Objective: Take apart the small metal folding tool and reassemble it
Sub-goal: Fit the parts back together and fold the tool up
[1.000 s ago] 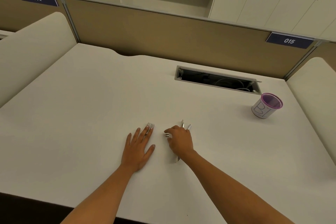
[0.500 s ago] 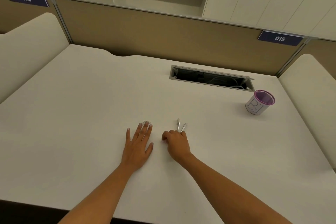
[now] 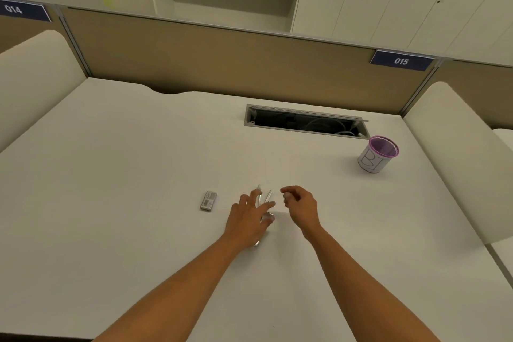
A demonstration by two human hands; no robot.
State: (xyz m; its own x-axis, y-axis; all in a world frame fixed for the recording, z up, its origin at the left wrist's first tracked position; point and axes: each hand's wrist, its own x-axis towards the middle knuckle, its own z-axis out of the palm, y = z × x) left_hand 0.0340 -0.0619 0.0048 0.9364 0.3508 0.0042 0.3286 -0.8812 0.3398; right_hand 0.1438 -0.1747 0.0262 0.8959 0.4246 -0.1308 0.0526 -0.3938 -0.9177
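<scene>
The small metal folding tool (image 3: 268, 196) lies on the white desk (image 3: 111, 175), its thin silver arms splayed in a narrow V that points away from me. My left hand (image 3: 248, 216) lies over the tool with its fingers spread, so only the two far tips and a near end under the wrist show. My right hand (image 3: 299, 203) hovers just to the right of the tool, off it, fingers loosely curled with nothing visible in them. A small flat grey box (image 3: 208, 201) sits on the desk to the left of my left hand.
A purple-rimmed mesh cup (image 3: 378, 154) with a white label stands at the right. Behind it a cable slot (image 3: 305, 122) is open in the desk. A tan partition (image 3: 222, 64) closes off the back, and cream side panels flank the desk.
My left hand moved right, off the small grey box and onto the tool. My right hand let go of the tool and drew off to the right.
</scene>
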